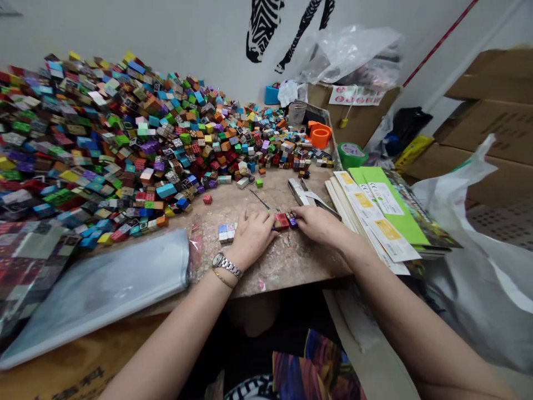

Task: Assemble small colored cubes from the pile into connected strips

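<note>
My left hand (pixel 250 236), with a metal watch on its wrist, rests knuckles-up on the worn tabletop (pixel 287 261), fingers curled toward a short row of small coloured cubes (pixel 283 221). From the other side my right hand (pixel 317 222) pinches the same row, which has a red cube in the middle. A few pale and blue cubes (pixel 227 232) lie just left of my left hand. A huge heap of mixed coloured cubes (pixel 108 144) fills the table's left and back.
A clear plastic bag stack (pixel 104 289) lies front left. Green and white printed cards (pixel 383 216) are stacked at right, beside a stapler-like metal tool (pixel 303 194). Orange cups (pixel 320 135), a green tape roll (pixel 351 154), cardboard boxes (pixel 491 111) and plastic bags (pixel 478 250) crowd the back and right.
</note>
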The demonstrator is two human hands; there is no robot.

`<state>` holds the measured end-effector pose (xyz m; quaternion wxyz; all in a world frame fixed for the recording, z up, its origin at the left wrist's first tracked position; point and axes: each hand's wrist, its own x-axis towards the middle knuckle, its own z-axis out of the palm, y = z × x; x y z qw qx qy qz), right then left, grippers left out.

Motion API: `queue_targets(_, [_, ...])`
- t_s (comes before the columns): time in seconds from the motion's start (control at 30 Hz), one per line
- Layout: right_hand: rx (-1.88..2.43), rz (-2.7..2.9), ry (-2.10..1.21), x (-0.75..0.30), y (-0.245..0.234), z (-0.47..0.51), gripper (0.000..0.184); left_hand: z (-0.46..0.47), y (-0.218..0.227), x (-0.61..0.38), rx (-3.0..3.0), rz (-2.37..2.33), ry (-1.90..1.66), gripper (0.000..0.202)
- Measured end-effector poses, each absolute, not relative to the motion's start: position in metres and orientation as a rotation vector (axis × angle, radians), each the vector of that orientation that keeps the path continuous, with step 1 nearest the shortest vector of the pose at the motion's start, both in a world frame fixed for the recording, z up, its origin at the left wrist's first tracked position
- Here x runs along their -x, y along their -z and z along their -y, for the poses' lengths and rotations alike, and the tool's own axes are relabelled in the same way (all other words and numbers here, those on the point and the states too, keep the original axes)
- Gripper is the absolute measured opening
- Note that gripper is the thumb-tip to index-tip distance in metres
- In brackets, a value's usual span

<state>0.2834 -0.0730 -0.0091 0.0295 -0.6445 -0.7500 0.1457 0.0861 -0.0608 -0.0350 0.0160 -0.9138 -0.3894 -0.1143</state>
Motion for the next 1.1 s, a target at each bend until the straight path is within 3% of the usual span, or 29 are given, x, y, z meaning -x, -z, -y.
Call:
queue_targets(0.8, [1.956,2.381,-0.297,-0.272,0.012,0.085,0.038,0.064,0.045,-0.089,2.792,1.196,0.455,0.023])
queue_targets(1.1, [1.956,2.321,-0.255,-0.272,0.013,0.098,0.046,0.068,0.033,-0.067,2.789,1.335,0.562,0.033])
